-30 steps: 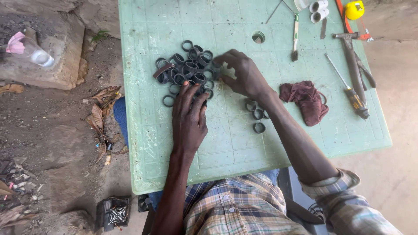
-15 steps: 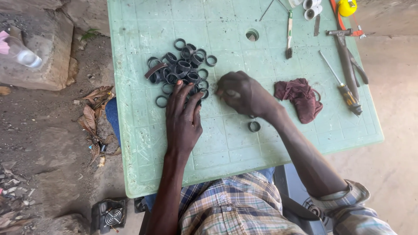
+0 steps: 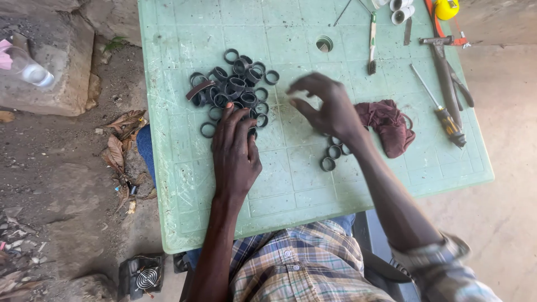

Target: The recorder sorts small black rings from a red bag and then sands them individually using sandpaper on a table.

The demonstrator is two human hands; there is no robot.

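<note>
Outdoor setting: a scuffed pale green table [image 3: 291, 184] on bare ground. The left hand [image 3: 235, 151] lies flat, fingers extended, on the near edge of the pile of black rings [image 3: 235, 84], holding nothing. The right hand [image 3: 327, 106] hovers with fingers loosely spread, empty, between the pile and a small group of rings [image 3: 333, 154] beside its wrist. Advice: pinch one ring at a time and keep the two lots apart. The wrist hides some sorted rings; tools at the far edge are cut off.
</note>
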